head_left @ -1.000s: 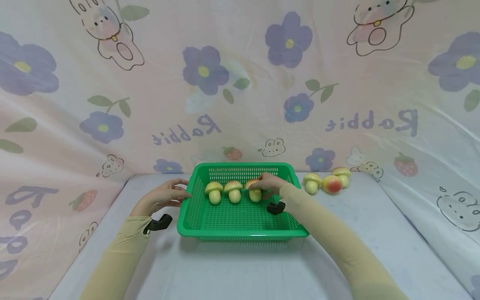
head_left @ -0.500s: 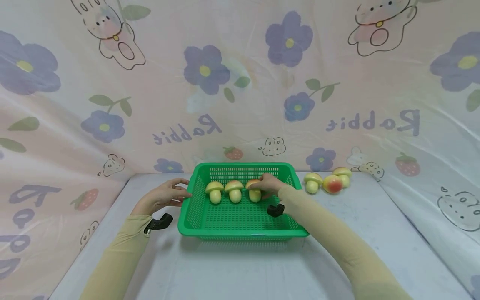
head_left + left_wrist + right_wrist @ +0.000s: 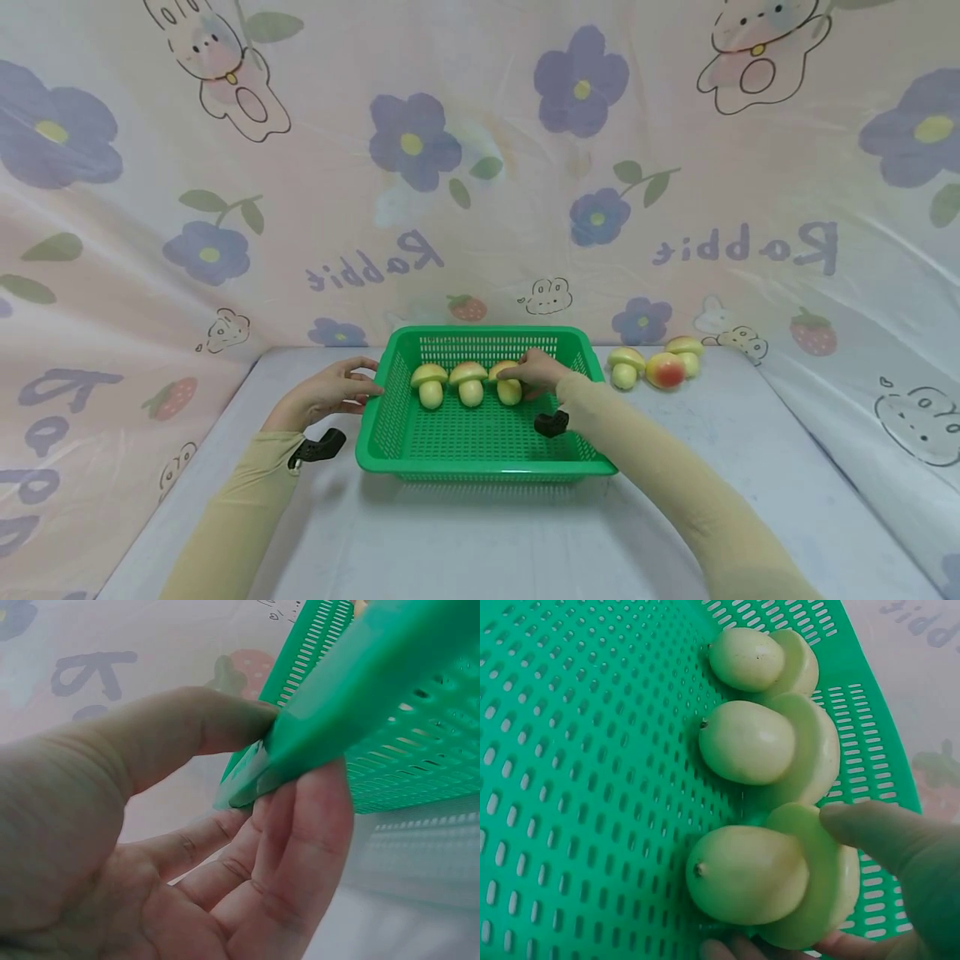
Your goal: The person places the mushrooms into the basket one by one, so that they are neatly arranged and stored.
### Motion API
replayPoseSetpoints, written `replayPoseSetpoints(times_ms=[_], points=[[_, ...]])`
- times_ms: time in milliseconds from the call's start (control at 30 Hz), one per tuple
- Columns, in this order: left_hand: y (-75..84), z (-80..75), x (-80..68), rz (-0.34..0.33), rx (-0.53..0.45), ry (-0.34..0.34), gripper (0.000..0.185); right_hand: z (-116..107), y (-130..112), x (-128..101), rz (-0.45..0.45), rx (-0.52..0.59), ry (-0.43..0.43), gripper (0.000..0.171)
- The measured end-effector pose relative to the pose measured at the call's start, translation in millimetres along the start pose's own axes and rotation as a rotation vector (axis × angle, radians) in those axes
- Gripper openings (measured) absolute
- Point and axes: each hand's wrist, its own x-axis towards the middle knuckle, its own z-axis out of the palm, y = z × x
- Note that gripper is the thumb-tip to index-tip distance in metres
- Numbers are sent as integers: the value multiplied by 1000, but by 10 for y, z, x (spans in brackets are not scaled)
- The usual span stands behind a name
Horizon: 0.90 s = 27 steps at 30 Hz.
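a green perforated basket (image 3: 480,433) sits mid-table on a pale grey table (image 3: 480,542), w/ three toy mushrooms lying in a row along its far side. the right hand (image 3: 536,372) reaches into the basket & pinches the rightmost mushroom (image 3: 508,385) by its cap, thumb on one side and fingers curled under the other, as the right wrist view shows (image 3: 780,881); the mushroom lies on its side on the basket floor, stem pointing toward the person. just left of it, touching or nearly so, is the middle mushroom (image 3: 468,383), then the left mushroom (image 3: 429,386). the left hand (image 3: 330,392) grips the basket's left rim, thumb over the top edge & fingers beneath, clear in the left wrist view (image 3: 247,825). outside the basket, to its right near the back wall, stand two more mushrooms (image 3: 624,367) w/ a peach (image 3: 664,369) between them. both arms wear tan sleeves (image 3: 240,508). a flower-and-rabbit print sheet (image 3: 480,167) hangs behind.
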Motion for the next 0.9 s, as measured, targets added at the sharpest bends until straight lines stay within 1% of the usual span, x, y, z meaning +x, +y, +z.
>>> replayPoseSetpoints(times_ms=[200,333,367,433,500,600,733,900], points=[[-2,3,0,9,9,-8,56,-1,24,-3,12,-1,7,48],[-13,1,6,9,5,-17,56,-17,25,-20,22,20,-15,33],[-17,0,8,9,4,-19,56,-24,24,-25,24,28,-24,32],[-22,2,12,10,-1,-20,56,-38,25,-37,29,40,-40,36],[-24,4,15,12,-4,-23,56,-56,24,-50,39,52,-43,48],[-24,6,16,16,-7,-25,56,-92,14,-72,62,59,-38,59],[-24,0,11,19,3,-27,56,-164,-20,-85,80,76,-13,64],[-24,-9,7,9,11,-13,56,-312,-64,-87,70,135,-6,67]])
